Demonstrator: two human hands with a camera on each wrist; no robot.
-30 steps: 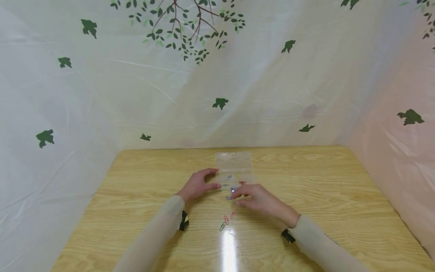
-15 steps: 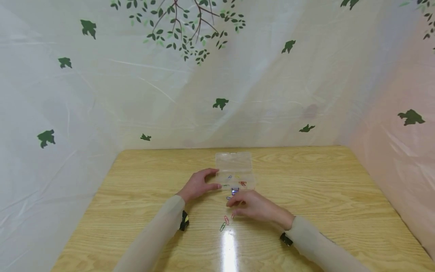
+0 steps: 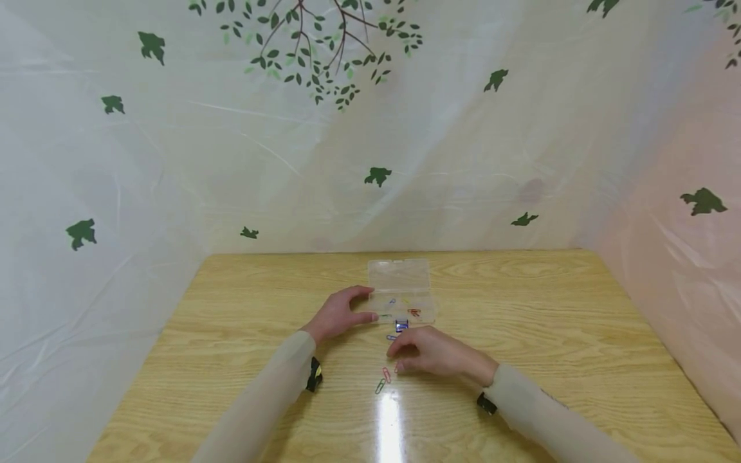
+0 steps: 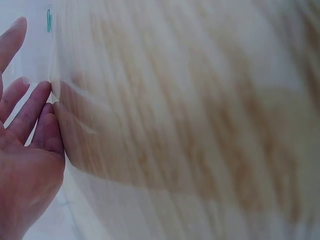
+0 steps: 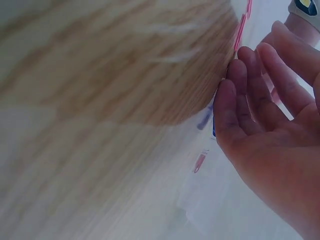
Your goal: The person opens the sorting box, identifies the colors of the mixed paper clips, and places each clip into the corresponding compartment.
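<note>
1. At the left side of a clear plastic box: left hand, thumb and fingers spread apart, tips touching the box's edge.
2. Nearer the wearer, low over the tabletop: right hand, fingers bent loosely, gap between thumb and forefinger. Looks to be pinching nothing.
3. By the right thumb tip: a red paper clip, mostly hidden by the hand. Cannot tell whether thumb and clip touch.
4. Just left of that: a pinkish-red paper clip, with a green paper clip near its lower end. Both lie flat.
5. Between right hand and box: a blue paper clip on the tabletop; just beyond it, a small blue-and-white piece at the box's near edge, too small to identify.
6. Inside the box: red clips toward the right, a small blue clip farther back, a green clip near the left thumb. Lid laid back on the far side.
7. Both arms in beige sleeves.
8. Behind: pale curtain, printed with leafy branches and green birds.
</note>
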